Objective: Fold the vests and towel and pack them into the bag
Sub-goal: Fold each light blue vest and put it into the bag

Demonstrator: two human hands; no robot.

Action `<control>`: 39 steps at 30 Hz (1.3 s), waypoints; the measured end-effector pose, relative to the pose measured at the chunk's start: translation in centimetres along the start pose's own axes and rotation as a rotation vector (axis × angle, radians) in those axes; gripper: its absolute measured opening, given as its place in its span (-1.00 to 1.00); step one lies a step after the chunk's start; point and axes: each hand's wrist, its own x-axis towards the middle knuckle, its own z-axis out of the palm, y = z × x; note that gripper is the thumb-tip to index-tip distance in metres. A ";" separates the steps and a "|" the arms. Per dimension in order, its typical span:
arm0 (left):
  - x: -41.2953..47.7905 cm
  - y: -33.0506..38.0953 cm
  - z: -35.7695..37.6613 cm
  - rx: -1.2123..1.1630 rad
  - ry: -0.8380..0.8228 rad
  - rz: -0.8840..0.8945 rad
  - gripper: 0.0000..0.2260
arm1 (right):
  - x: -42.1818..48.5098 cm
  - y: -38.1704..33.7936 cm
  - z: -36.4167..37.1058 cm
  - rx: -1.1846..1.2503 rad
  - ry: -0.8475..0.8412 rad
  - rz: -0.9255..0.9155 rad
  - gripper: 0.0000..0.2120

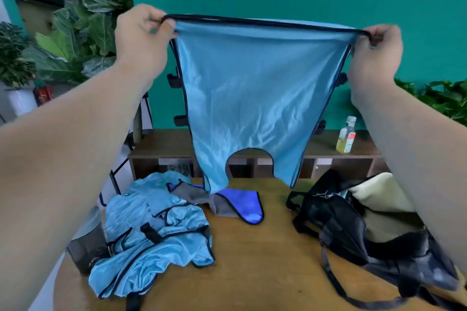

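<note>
Pinches top corners of blue vest [252,88] in left hand [141,40] and right hand [374,58], long axis hanging straight toward desk [265,260] (neck cutout lowest).

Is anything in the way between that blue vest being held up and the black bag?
Nothing visible blocks it. The left hand and right hand hold the vest up above the table, and only bare wood lies between it and the bag at the right. A pale cream cloth already sits in the bag's mouth.
</note>
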 end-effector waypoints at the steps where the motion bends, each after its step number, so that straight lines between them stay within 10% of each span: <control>1: -0.3 -0.1 0.0 -0.017 0.010 0.015 -0.98 | -0.2 -0.3 -0.2 0.011 0.021 -0.004 -0.86; 9: -15.9 -3.5 -1.1 0.078 0.098 -0.049 -0.87 | -11.7 3.6 -5.6 0.023 0.088 0.126 -0.89; 19: -44.1 -8.7 -7.2 0.368 -0.118 -0.499 -0.88 | -35.5 14.8 -19.7 -0.389 -0.395 0.245 -0.70; 39: -46.4 -11.9 -8.3 0.609 -0.648 -0.369 -0.95 | -33.1 23.6 -21.0 -0.585 -0.952 0.311 -0.78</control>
